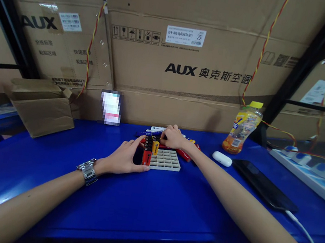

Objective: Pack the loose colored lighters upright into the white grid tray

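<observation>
A pale grid tray (166,161) with small square compartments lies on the blue table. Red batteries (146,157) with dark tops stand upright along its left side, and yellow batteries (155,148) stand beside them. My left hand (126,157) curves around the tray's left end, thumb at the front edge and fingers by the red batteries, steadying it. Over the tray's back edge, my right hand (174,137) has its fingers pinched together close to the yellow batteries. Whatever sits between those fingertips is mostly hidden. Loose red items (184,155) lie behind the tray, partly covered by my right hand.
A white-and-blue item (157,129) lies behind the tray. On the right are a drink bottle (243,128), a white earbud case (222,159), a black phone (263,184) with a cable, and a power strip (310,178). An open cardboard box (42,110) stands left.
</observation>
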